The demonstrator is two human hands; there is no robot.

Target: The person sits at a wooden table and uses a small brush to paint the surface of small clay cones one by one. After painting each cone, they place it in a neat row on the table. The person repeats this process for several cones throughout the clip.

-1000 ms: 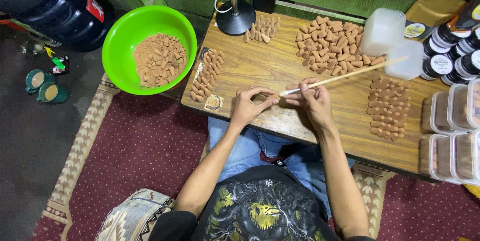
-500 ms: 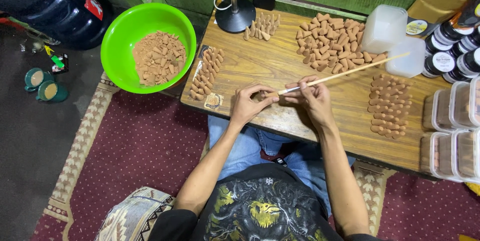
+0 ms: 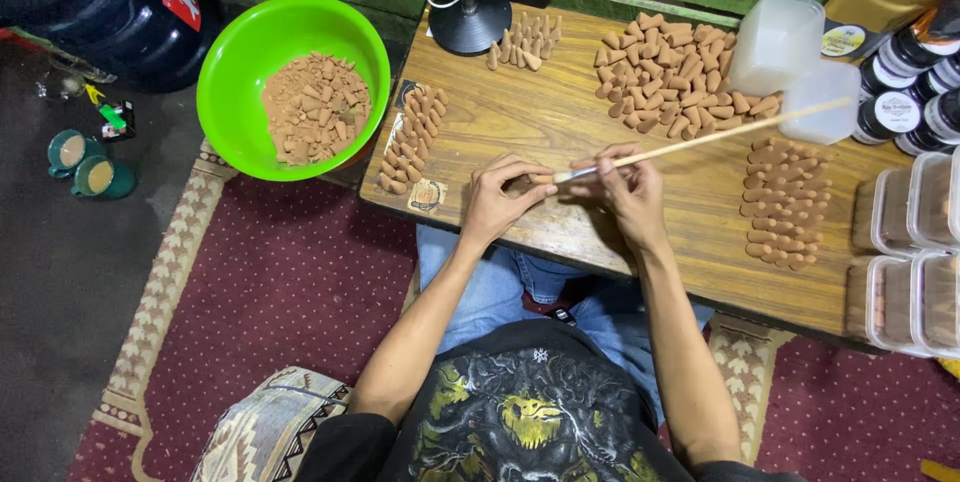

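Pinching a small brown cone (image 3: 522, 182) between its fingertips, your left hand (image 3: 497, 204) rests at the near edge of the wooden bench (image 3: 520, 117). Your right hand (image 3: 632, 192) grips a thin wooden stick (image 3: 700, 140), its tip meeting the cone (the stick slants off toward the far right). Loose cones (image 3: 675, 67) lie heaped farther back, and a green bowl (image 3: 240, 52) of brown pieces sits at the left.
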